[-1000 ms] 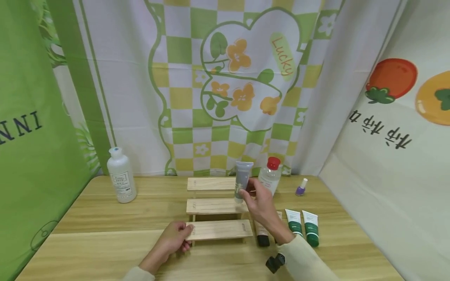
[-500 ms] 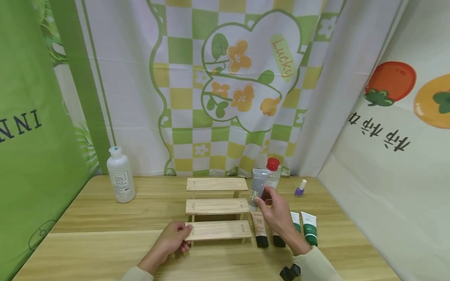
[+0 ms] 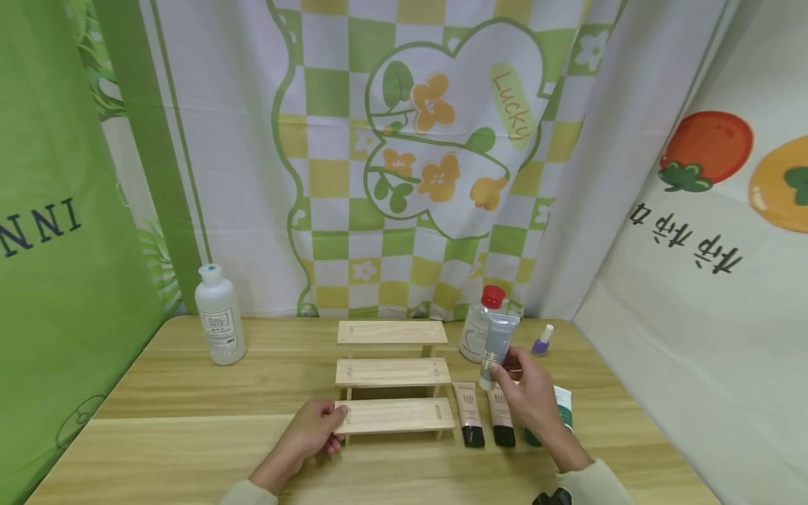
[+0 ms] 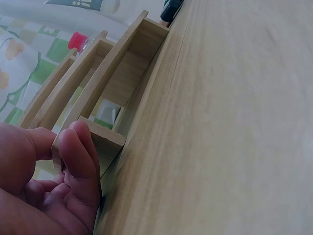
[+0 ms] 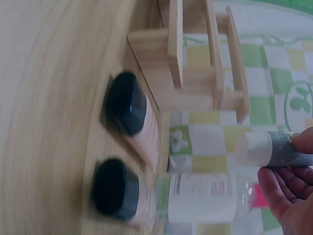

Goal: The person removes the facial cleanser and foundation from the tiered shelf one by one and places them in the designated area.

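My left hand (image 3: 312,429) pinches the left end of the lowest step of a three-tier wooden stand (image 3: 394,415). Thumb and fingers close round that board's end in the left wrist view. My right hand (image 3: 532,393) holds a grey-blue squeeze tube (image 3: 501,340) up in the air, cap end down. It overlaps the clear bottle with the red cap (image 3: 493,297) in the head view. Below it, two beige BB tubes with black caps (image 3: 468,414) lie on the table to the right of the stand. A green-and-white tube (image 3: 564,407) is partly hidden behind my right hand.
A white bottle (image 3: 219,315) stands at the back left of the wooden table (image 3: 265,382). At the back right is a small purple nail polish bottle (image 3: 541,341). A checked curtain (image 3: 391,245) hangs behind the table.
My right hand has carried the grey-blue tube from over the stand to the right, in front of the red-capped bottle. My left hand keeps its grip on the stand.
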`<state>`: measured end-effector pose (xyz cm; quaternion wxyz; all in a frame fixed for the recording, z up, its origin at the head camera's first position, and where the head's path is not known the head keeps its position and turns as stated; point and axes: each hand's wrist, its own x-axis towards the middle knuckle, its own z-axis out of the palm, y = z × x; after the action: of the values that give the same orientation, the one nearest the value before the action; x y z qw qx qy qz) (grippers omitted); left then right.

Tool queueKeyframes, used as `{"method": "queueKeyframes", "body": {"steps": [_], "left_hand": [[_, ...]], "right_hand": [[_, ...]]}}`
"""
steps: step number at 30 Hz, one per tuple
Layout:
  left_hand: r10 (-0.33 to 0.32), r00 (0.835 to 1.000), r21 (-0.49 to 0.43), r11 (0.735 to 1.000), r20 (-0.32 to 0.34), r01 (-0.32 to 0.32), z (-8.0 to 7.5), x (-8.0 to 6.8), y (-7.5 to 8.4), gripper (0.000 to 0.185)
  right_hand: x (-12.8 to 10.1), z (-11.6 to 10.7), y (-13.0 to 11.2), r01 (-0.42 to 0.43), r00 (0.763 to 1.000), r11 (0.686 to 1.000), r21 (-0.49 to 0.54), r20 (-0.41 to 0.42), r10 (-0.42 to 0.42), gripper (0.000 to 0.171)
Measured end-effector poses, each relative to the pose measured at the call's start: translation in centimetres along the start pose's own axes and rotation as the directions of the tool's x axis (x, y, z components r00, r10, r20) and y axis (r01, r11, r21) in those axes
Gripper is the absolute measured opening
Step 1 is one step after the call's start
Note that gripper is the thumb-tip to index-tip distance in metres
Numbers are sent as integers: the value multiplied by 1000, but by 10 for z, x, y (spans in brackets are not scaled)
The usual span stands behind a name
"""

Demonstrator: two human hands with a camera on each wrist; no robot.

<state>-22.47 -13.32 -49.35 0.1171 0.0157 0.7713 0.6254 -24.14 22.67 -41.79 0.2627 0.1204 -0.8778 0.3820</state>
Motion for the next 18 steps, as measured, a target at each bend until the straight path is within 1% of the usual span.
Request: {"method": "queueKeyframes", "body": {"steps": [3, 6, 11, 18], "left_hand": [[3, 1000, -3, 1000, 6, -3, 1, 1, 1, 30], [2, 1000, -2, 1000, 8, -2, 1, 1, 1, 31], [1, 1000, 5, 1000, 4, -1, 1, 2, 2, 31], [0, 1000, 12, 1000, 18, 0, -1, 0, 0, 31]], "right_hand": [[-1, -9, 9, -9, 999, 1000, -26, -53, 8, 26], [-4, -18, 17, -52, 995, 998, -36, -85, 48, 25], [-10, -28, 30, -135, 987, 990, -32, -90, 131, 26], [-20, -37, 43, -156, 984, 987, -49, -91, 151, 26]]}}
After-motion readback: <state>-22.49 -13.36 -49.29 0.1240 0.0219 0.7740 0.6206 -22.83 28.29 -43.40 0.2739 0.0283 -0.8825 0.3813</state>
